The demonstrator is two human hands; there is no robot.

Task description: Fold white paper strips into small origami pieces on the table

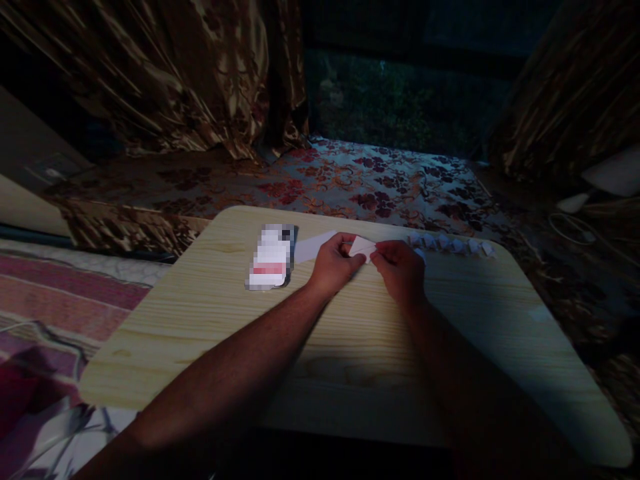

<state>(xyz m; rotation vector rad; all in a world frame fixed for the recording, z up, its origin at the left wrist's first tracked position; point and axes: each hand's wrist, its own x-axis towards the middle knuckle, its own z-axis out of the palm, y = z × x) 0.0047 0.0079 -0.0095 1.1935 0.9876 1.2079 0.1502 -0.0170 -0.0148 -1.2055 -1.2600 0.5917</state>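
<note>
A small piece of folded white paper (pixel 362 248), with a crease or fold line across it, is held above the wooden table (pixel 340 327). My left hand (pixel 333 263) grips its left side between thumb and fingers. At its right edge, my right hand (pixel 401 267) pinches the paper with thumb and forefinger. Behind my left hand lies a flat strip of white paper (pixel 313 247), partly covered by the hand. Several small folded paper pieces (pixel 450 244) stand in a row beyond my right hand; part of another white piece shows beside that hand.
A phone-like thing with a lit, blurred-out screen (pixel 273 257) lies left of the paper strip. A pale scrap (pixel 539 313) is near the table's right edge. Behind the table is a ledge with flowered cloth (pixel 385 180), below curtains (pixel 200 73). A white cable (pixel 570 230) lies at right.
</note>
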